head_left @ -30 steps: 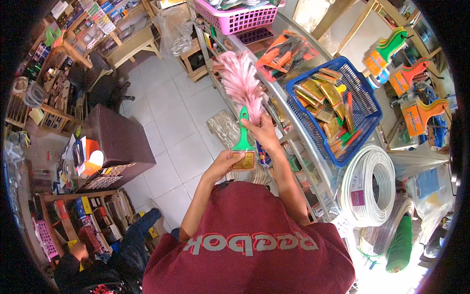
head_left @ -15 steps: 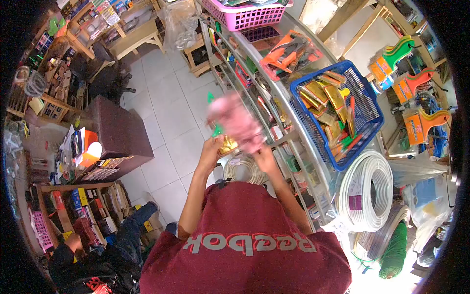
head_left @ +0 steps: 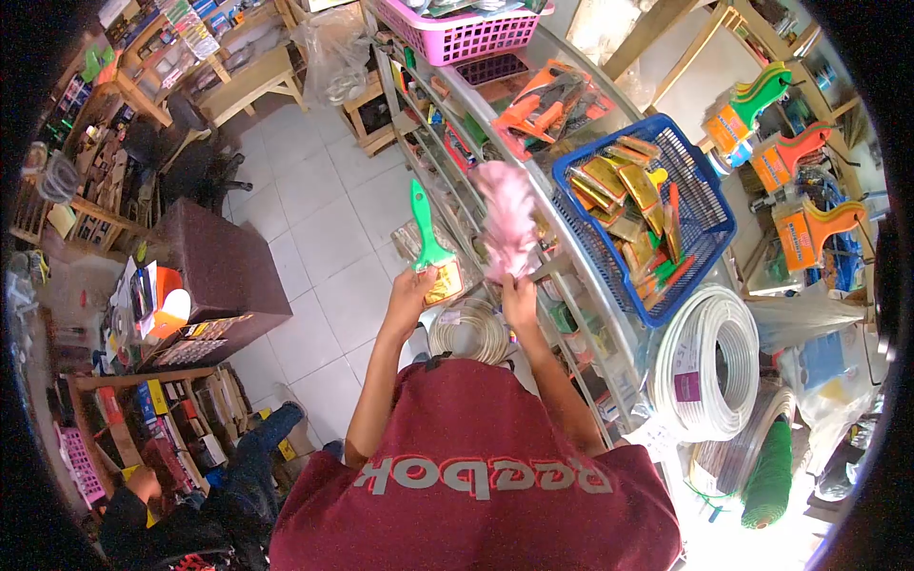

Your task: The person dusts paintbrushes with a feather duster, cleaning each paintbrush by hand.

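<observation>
My left hand is closed around the lower part of a paintbrush. Its green handle points away from me, and a gold and orange wrapper covers the bristle end. A crumpled pink cloth, blurred by motion, extends forward from my right hand, whose fingers grip its near end. The cloth is to the right of the brush, apart from it. Beyond my right hand, a blue basket on the glass counter holds several gold-wrapped brushes.
The glass display counter runs along my right, with a pink basket at its far end. White cable coils sit at its near end. Wide brushes hang at right. A brown cabinet and a person's leg are at left.
The pink cloth has swung right, off the paintbrush, and now points forward. The brush's green handle, partly covered before, shows fully.
</observation>
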A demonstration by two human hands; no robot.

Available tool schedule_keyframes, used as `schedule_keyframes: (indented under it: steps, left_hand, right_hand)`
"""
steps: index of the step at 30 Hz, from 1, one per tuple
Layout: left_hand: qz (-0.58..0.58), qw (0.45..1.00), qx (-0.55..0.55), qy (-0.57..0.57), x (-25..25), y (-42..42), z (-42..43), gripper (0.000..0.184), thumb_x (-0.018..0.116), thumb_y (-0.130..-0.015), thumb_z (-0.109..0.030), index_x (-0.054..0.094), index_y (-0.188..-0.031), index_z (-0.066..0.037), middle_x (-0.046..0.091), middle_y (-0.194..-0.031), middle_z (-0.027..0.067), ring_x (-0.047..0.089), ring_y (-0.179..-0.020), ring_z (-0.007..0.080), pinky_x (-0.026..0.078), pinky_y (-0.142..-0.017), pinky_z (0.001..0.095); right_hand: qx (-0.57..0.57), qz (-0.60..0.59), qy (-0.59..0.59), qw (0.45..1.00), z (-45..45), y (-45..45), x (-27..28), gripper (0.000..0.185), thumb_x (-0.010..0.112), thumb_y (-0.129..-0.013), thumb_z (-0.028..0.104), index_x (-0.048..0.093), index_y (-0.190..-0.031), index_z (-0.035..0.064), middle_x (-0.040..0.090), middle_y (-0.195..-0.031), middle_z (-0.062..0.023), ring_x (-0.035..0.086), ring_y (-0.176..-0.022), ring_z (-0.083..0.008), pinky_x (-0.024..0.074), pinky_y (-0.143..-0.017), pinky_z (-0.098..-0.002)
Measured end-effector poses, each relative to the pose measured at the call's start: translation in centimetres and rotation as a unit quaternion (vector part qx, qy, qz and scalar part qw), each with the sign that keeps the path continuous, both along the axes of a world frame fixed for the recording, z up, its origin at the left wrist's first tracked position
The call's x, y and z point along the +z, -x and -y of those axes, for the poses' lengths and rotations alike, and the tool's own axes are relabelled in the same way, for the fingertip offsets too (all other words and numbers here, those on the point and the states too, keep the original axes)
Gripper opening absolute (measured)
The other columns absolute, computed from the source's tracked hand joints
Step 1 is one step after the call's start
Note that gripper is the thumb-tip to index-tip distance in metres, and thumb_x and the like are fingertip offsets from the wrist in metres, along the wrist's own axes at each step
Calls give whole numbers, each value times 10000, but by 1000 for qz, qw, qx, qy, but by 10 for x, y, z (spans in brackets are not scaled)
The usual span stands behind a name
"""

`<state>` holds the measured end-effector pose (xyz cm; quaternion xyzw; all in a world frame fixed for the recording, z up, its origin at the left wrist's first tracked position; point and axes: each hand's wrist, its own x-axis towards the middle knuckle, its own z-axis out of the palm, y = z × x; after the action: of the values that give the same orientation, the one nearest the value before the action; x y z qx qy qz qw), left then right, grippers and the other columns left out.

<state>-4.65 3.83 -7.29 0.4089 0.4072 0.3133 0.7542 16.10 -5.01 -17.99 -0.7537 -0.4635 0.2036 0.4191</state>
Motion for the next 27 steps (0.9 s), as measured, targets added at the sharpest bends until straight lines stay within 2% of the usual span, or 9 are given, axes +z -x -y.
schedule_keyframes:
  steps: [4, 5, 9, 12, 13, 17, 23, 26, 27]
  left_hand:
    - [-15, 995, 14, -93, -7, 7, 0, 319, 542, -961, -221, 548, -1165, 25, 623, -1073, 80, 626, -932, 144, 522, -810, 299]
    - [-26, 990, 21, -139, -10, 8, 0, 320, 545, -960, -228, 551, -1162, 20, 624, -1073, 77, 625, -934, 142, 520, -805, 295]
    - [-28, 999, -17, -32, -7, 16, -1, 308, 558, -953, -227, 566, -1137, 21, 629, -1047, 65, 615, -904, 128, 512, -804, 297]
    - [-50, 997, 0, -65, -12, 20, 2, 295, 565, -948, -218, 579, -1121, 20, 633, -1006, 47, 598, -875, 115, 502, -791, 295]
    - [-57, 994, 10, -92, -14, 21, 4, 292, 567, -946, -216, 582, -1121, 17, 634, -991, 40, 591, -868, 112, 498, -782, 292]
    - [-68, 992, -47, -96, -18, 25, -1, 309, 573, -943, -221, 582, -1148, 10, 642, -976, 35, 590, -900, 123, 504, -777, 302]
    - [-106, 982, 2, -158, 22, 22, 17, 297, 568, -945, -213, 589, -1126, 21, 657, -995, 65, 611, -933, 132, 512, -806, 311]
    - [-61, 988, -136, -48, 10, 28, 1, 297, 578, -939, -209, 586, -1125, 24, 655, -994, 68, 616, -904, 128, 512, -798, 300]
    - [-61, 986, -143, -65, 5, 30, 1, 306, 586, -934, -210, 582, -1130, 24, 654, -992, 68, 621, -897, 132, 517, -798, 300]
  right_hand:
    - [184, 73, -42, 979, 7, 8, 32, 249, 585, -841, 178, 623, -1005, -5, 602, -785, -262, 581, -769, -436, 433, -693, -498]
    - [162, 105, -90, 977, 3, 12, 35, 192, 598, -828, 146, 632, -935, -10, 609, -728, -235, 595, -707, -420, 454, -659, -483]
    - [-9, -34, -33, 999, -9, 19, 43, 205, 632, -769, 130, 640, -930, 3, 637, -736, -202, 636, -696, -385, 497, -617, -447]
    - [163, 5, -105, 981, -4, 15, 29, 212, 650, -771, 163, 645, -913, 5, 640, -750, -213, 646, -722, -379, 504, -636, -444]
    - [149, 82, -18, 985, -2, 21, 44, 223, 674, -751, 181, 654, -897, 13, 648, -766, -214, 653, -717, -371, 509, -646, -441]
    - [-53, 43, -21, 997, -12, 14, 34, 233, 706, -720, 218, 675, -848, 26, 654, -737, -197, 656, -692, -374, 509, -616, -449]
    - [13, 106, -65, 992, 3, 20, 41, 194, 723, -732, 159, 666, -810, -9, 667, -742, -186, 673, -677, -330, 515, -599, -417]
    - [-55, 81, -147, 984, -3, 15, 35, 241, 719, -725, 143, 673, -922, 12, 666, -719, -164, 662, -620, -292, 516, -594, -391]
    - [-60, 13, -97, 993, -4, 13, 32, 254, 722, -723, 153, 671, -928, 12, 667, -736, -171, 663, -642, -302, 516, -606, -398]
